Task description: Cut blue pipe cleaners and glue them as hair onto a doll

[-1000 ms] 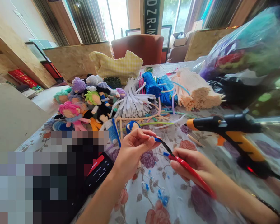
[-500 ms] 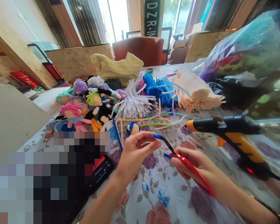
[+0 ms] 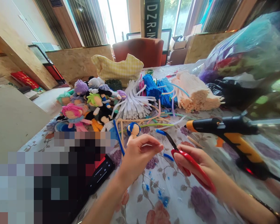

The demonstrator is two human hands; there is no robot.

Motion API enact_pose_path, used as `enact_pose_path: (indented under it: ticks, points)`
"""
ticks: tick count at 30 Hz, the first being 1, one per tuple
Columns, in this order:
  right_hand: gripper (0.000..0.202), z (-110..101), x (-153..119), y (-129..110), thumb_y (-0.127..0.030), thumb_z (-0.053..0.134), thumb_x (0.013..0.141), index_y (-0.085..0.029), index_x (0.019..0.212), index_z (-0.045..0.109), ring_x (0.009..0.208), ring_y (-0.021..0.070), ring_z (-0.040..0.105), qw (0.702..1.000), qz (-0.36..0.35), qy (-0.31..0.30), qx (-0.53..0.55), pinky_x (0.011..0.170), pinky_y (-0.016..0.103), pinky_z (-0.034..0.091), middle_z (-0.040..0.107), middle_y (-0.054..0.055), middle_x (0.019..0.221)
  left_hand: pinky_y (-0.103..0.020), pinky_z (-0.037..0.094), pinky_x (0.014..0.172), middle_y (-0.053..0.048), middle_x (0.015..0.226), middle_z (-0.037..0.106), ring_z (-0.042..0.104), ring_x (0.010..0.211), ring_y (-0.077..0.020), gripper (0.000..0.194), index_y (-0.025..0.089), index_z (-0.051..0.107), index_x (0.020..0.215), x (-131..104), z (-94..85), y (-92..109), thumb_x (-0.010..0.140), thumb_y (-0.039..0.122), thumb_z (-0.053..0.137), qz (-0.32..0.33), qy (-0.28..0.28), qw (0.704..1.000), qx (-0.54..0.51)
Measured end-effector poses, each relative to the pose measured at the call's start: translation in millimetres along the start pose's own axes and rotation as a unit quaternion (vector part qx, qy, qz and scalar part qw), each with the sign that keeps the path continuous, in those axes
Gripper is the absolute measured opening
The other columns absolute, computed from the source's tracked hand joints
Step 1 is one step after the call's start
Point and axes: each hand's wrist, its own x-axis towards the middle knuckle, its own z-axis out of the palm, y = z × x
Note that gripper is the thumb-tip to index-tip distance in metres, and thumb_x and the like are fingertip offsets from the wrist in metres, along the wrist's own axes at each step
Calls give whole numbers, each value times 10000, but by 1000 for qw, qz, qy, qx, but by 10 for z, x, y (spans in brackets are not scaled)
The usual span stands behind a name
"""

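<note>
A short blue fuzzy piece (image 3: 161,132) sits at the blade tips of red-handled scissors (image 3: 175,152), gripped by the right hand (image 3: 197,158). Leftward, the left hand's (image 3: 138,152) fingertips nearly meet, contents unclear; just beyond is a blue-haired doll (image 3: 133,128).

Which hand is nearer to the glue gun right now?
Right. The right hand, holding the red-handled scissors, is just left of the glue gun, on the near side; the left hand is farther left, past the scissors.
</note>
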Motion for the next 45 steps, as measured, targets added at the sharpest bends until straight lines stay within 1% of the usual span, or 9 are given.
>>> enact_pose_path:
  ticks: [4, 7, 9, 12, 16, 20, 26, 34, 45]
  points:
    - [491, 8, 8, -17, -652, 538, 845, -224, 627, 431, 519, 119, 324, 1000, -1, 22, 1, 427, 251, 247, 387, -38, 568, -241, 542, 652, -25, 777, 653, 631, 698, -129, 70, 160, 715, 700, 19, -19, -95, 674, 97, 730, -4, -40, 995, 90]
    - [494, 7, 3, -28, -653, 542, 842, -224, 623, 432, 523, 120, 339, 1000, -3, 11, -10, 432, 251, 256, 398, -36, 565, -273, 568, 728, -40, 908, 691, 666, 791, -150, 298, 179, 721, 904, 23, -28, -114, 639, 42, 723, -31, -10, 998, 50]
    - [493, 0, -1, -27, -645, 531, 854, -220, 628, 428, 530, 118, 345, 1000, -2, 4, -14, 449, 253, 263, 408, -36, 573, -259, 566, 765, -42, 954, 706, 672, 860, -150, 309, 189, 704, 958, 15, -28, -77, 662, 116, 758, -33, 8, 999, -12]
    - [472, -8, -1, -4, -617, 538, 868, -214, 648, 426, 537, 113, 342, 1000, 5, -13, -11, 474, 256, 257, 409, -44, 584, -195, 544, 751, -12, 902, 714, 670, 837, -111, 269, 206, 704, 950, 3, -25, -5, 699, 260, 784, -12, 42, 996, -80]
    - [435, -3, 2, 26, -564, 583, 865, -213, 669, 416, 543, 107, 329, 999, 18, -41, 11, 488, 250, 250, 393, -57, 587, -154, 517, 703, 24, 782, 685, 661, 728, -73, 166, 201, 694, 843, 0, -30, 22, 740, 312, 763, 16, 82, 992, -90]
    - [430, 7, -4, 15, -534, 619, 851, -214, 659, 405, 548, 107, 344, 999, 20, -36, 1, 499, 245, 262, 400, -58, 590, -171, 524, 689, 28, 736, 657, 651, 695, -77, 158, 190, 655, 804, -3, -23, 6, 803, 340, 703, 29, 62, 995, -72]
    - [423, 2, -11, 15, -534, 611, 855, -216, 667, 407, 549, 110, 340, 999, 24, -35, -4, 501, 246, 261, 380, -60, 595, -216, 537, 696, -3, 751, 653, 638, 698, -102, 263, 169, 625, 798, -11, 1, -17, 865, 423, 609, 23, 41, 998, -32]
    - [413, 4, -11, 6, -503, 627, 860, -211, 667, 406, 556, 103, 332, 999, 19, -38, 9, 506, 249, 247, 388, -65, 596, -235, 560, 697, -15, 787, 691, 670, 719, -121, 237, 174, 604, 808, -19, 1, -4, 900, 390, 567, 36, 31, 998, -30]
    - [490, 8, -37, -94, -653, 504, 869, -216, 680, 392, 560, 115, 336, 996, 53, -71, 25, 491, 264, 245, 392, -50, 597, -270, 599, 735, -25, 843, 725, 719, 775, -149, 191, 172, 600, 819, -40, 30, 34, 908, 338, 566, 51, 50, 994, -77]
